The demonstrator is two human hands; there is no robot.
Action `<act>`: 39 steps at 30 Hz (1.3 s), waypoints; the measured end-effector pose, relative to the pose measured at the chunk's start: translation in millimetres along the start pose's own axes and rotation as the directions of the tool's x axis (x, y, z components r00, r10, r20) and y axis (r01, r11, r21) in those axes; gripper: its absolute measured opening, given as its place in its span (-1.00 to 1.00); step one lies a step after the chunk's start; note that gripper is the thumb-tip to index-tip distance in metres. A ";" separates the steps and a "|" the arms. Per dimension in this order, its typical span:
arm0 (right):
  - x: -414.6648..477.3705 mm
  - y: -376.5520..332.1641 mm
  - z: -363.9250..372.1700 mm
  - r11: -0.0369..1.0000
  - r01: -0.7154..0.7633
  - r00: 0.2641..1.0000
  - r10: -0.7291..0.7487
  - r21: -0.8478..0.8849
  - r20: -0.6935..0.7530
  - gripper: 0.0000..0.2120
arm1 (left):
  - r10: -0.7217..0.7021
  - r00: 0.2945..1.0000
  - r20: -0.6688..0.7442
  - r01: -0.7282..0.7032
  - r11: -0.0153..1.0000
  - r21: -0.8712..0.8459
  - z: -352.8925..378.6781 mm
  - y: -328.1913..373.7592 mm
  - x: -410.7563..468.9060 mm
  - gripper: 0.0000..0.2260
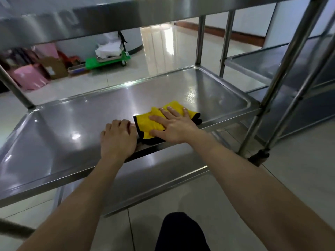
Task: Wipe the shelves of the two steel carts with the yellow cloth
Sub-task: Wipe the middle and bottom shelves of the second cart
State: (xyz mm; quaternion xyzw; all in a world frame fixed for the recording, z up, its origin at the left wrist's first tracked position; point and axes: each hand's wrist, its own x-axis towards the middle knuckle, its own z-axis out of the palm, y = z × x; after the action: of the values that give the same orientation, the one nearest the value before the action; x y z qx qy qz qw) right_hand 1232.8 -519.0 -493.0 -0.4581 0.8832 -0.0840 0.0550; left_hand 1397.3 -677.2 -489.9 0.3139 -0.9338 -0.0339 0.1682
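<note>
The yellow cloth (145, 125) with a black edge lies on the middle shelf (76, 127) of the near steel cart, close to its front rim. My right hand (174, 125) lies flat on the cloth with fingers spread, pressing it onto the steel. My left hand (118, 137) rests just left of the cloth on the shelf's front edge, with fingers curled under; it holds nothing. The second steel cart (282, 66) stands to the right, its shelves partly hidden by the posts.
The top shelf (108, 17) of the near cart hangs overhead. A lower shelf (163, 180) shows beneath. Upright posts (282, 69) stand at right. Beyond lie a green trolley (107, 61), pink bags (30, 77) and boxes on the tiled floor.
</note>
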 end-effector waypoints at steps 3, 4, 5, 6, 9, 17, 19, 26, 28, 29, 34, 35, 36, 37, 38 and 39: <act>4.5 17.1 -5.7 1.000 0.029 1.000 -0.029 0.009 0.005 -0.26 | 0.007 0.999 0.047 -0.009 0.999 0.047 5.1 0.3 7.2 -0.57; 4.1 26.2 -7.1 0.999 0.035 0.999 -0.035 0.009 0.005 -0.26 | -0.001 0.999 0.042 -0.001 1.000 0.027 5.2 1.6 7.3 -0.58; 2.9 38.8 -9.2 1.000 0.028 1.000 -0.028 0.009 0.004 -0.26 | -0.012 0.999 0.040 0.012 1.000 0.002 4.6 3.3 6.3 -0.59; 1.8 55.4 -12.7 1.000 0.001 1.000 -0.001 0.009 0.001 -0.25 | -0.017 0.999 0.041 0.017 1.000 -0.015 4.0 4.7 5.5 -0.60; -2.0 125.5 -28.5 0.982 -0.187 0.982 0.187 0.001 -0.007 -0.27 | -0.017 0.999 0.045 0.018 0.999 -0.027 1.8 7.0 3.0 -0.62; 65.4 201.5 -49.5 0.854 -0.519 0.854 0.520 -0.041 0.025 -0.15 | 0.014 0.998 0.055 -0.015 1.000 0.022 2.5 16.1 1.7 -0.64; 100.9 181.5 -52.5 0.852 -0.523 0.851 0.524 -0.038 0.036 -0.17 | 0.015 0.999 0.051 -0.017 0.999 0.041 1.8 17.2 0.5 -0.62; 147.4 43.9 -24.4 0.973 -0.228 0.970 0.230 -0.043 0.072 -0.25 | -0.004 0.999 0.043 0.002 0.999 0.041 -1.0 16.4 -2.1 -0.63; 126.5 14.6 -15.2 0.993 -0.111 0.991 0.113 -0.026 0.069 -0.29 | -0.017 1.000 0.024 0.016 1.000 0.018 -1.6 16.8 -4.1 -0.64; 111.8 4.0 -11.1 0.998 -0.056 0.995 0.057 -0.016 0.078 -0.31 | -0.021 1.000 0.013 0.021 1.000 0.005 -1.3 16.8 -4.9 -0.64; 31.1 -14.3 0.7 0.991 0.135 0.987 -0.136 0.020 0.081 -0.38 | -0.065 0.998 0.015 0.065 0.998 0.007 -1.3 17.0 -6.6 -0.62; 17.0 -11.1 0.7 0.988 0.150 0.986 -0.151 0.020 0.067 -0.37 | -0.058 0.998 0.019 0.058 0.998 0.023 -1.5 17.2 -7.3 -0.59; 5.3 -5.7 0.2 0.988 0.156 0.986 -0.156 0.016 0.054 -0.36 | -0.041 0.999 0.018 0.041 0.998 0.038 -1.5 17.3 -7.7 -0.55; -3.6 2.2 -1.3 0.988 0.152 0.987 -0.152 0.012 0.045 -0.35 | -0.027 1.000 0.013 0.027 0.999 0.039 -1.9 17.3 -8.8 -0.52; -10.0 13.6 -4.1 0.991 0.136 0.990 -0.137 0.011 0.041 -0.33 | -0.019 1.000 0.006 0.019 0.999 0.026 -2.0 17.8 -9.3 -0.53; -14.2 28.5 -7.7 0.994 0.109 0.993 -0.110 0.013 0.040 -0.31 | -0.018 1.000 0.002 0.018 1.000 0.012 -2.1 18.0 -9.6 -0.55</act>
State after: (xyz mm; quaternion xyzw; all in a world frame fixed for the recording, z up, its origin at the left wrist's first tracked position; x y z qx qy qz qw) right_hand 1216.9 -490.5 -490.8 -0.5072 0.8550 -0.0825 0.0706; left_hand 1394.8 -657.0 -487.7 0.3233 -0.9313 -0.0301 0.1649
